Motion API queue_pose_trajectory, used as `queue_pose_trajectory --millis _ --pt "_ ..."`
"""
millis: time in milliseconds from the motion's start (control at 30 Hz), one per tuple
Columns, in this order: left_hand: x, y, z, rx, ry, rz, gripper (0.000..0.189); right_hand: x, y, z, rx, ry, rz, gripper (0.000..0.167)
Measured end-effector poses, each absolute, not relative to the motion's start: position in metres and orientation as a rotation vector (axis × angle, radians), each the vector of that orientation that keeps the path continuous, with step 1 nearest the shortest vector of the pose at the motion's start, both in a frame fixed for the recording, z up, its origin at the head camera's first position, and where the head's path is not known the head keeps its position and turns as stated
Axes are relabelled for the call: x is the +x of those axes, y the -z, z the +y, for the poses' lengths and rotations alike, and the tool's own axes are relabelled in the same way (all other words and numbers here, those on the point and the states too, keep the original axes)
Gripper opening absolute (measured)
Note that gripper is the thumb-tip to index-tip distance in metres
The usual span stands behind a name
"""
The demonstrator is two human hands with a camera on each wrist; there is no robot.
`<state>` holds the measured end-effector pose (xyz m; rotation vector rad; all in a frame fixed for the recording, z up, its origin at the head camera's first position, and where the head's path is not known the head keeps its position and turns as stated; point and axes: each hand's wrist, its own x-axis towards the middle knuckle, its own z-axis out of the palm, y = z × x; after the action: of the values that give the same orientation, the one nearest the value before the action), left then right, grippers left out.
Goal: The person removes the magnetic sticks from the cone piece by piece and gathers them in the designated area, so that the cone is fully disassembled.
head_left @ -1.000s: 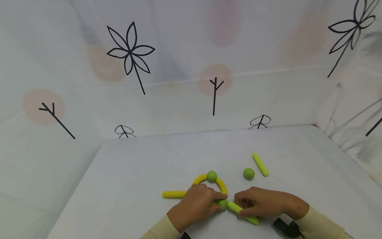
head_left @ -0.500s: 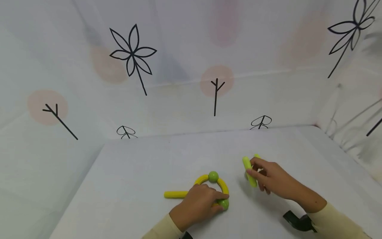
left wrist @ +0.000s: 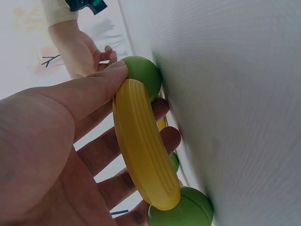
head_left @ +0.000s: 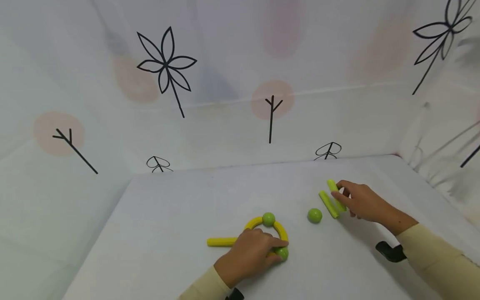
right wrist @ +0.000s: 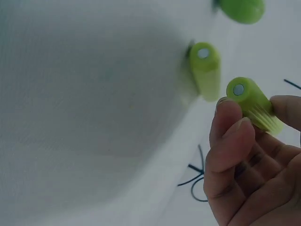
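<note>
My left hand [head_left: 249, 256] pinches a green ball [left wrist: 143, 75] between thumb and fingers, at the lower right of a ring of yellow curved rods and green balls. A yellow curved rod [left wrist: 143, 148] runs from that ball to another green ball [left wrist: 183, 209]. The hand hides part of the ring; a straight yellow rod [head_left: 221, 242] sticks out leftward. My right hand [head_left: 363, 202] pinches a lime-green rod [right wrist: 254, 106], with a silvery disc in its end, above the tabletop. Just left of it a second lime-green rod [head_left: 328, 204] lies on the table.
A loose green ball [head_left: 314, 215] sits between the ring and the lime-green rods. The white tabletop [head_left: 180, 204] ends at a white cloth backdrop [head_left: 225, 137] with black plant drawings. A black device [head_left: 391, 252] is strapped at the right wrist.
My right hand has carried the lime-green rod from beside the ring, up and to the right, past the loose ball to the other rod. The left hand keeps its place on the ring.
</note>
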<state>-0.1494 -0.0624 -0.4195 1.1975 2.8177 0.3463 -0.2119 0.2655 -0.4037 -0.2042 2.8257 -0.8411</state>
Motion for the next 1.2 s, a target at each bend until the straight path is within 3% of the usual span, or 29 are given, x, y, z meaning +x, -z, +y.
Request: queue_pose_trajectory --millis 533,933,1200 --pt "-0.151 0.419 -0.061 1.187 -0.345 2.817 0.034 -0.231 0.420 0.275 -0.119 0.758 2.717 0.047" --pt "-0.150 0.410 -0.066 1.188 -0.223 2.911 0.035 -0.230 0.421 0.263 -0.120 0.735 2.900 0.035" --pt "-0.160 0.385 -0.085 0.632 -0.277 3.151 0.037 -0.203 0.400 0.203 -0.361 0.926 3.078 0.019"
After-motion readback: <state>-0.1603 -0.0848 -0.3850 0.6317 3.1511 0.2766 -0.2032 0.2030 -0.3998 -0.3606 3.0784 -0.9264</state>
